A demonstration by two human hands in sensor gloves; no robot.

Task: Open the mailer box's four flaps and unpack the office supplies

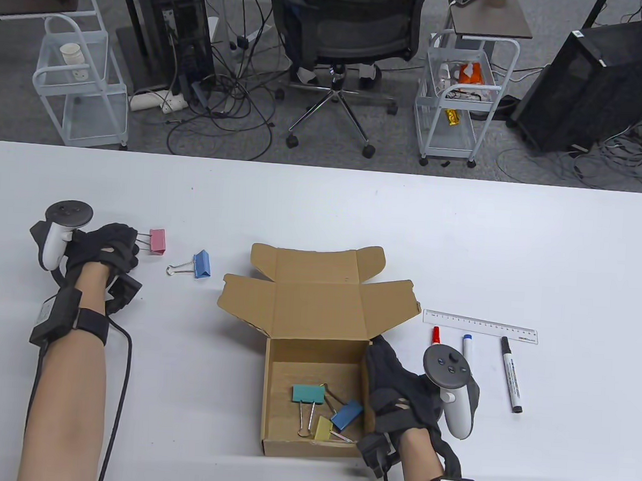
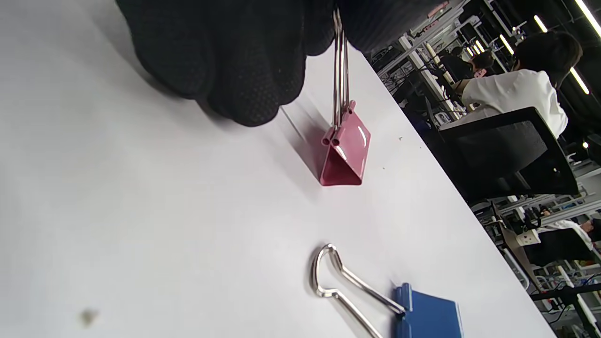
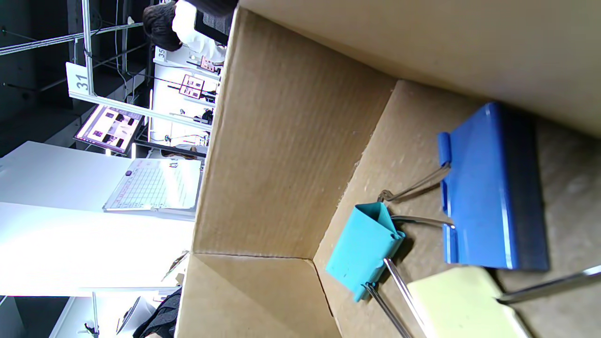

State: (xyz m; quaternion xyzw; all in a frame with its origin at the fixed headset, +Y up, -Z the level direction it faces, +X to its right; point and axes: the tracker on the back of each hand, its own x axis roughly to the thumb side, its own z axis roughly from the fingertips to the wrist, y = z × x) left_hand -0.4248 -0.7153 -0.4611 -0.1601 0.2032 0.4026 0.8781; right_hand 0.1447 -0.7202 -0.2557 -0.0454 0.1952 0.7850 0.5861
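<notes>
The brown mailer box [image 1: 317,310] stands open at the table's middle front with its flaps spread back. Inside lie a teal binder clip [image 1: 308,394], a blue clip [image 1: 347,414] and a yellow clip [image 1: 323,427]. The right wrist view shows the same teal clip [image 3: 361,249], blue clip [image 3: 488,188] and yellow clip [image 3: 460,305] against the box wall [image 3: 281,164]. My right hand [image 1: 378,346] lies along the box's right wall; its grip is hidden. My left hand [image 1: 135,241], far left, pinches the wire handles [image 2: 339,61] of a pink clip [image 1: 158,241] [image 2: 347,150] at the table surface.
Another blue clip [image 1: 202,264] [image 2: 429,314] lies on the table just right of the pink one. Right of the box lie a clear ruler [image 1: 480,326], a red marker [image 1: 436,335], a blue marker [image 1: 467,347] and a black marker [image 1: 511,374].
</notes>
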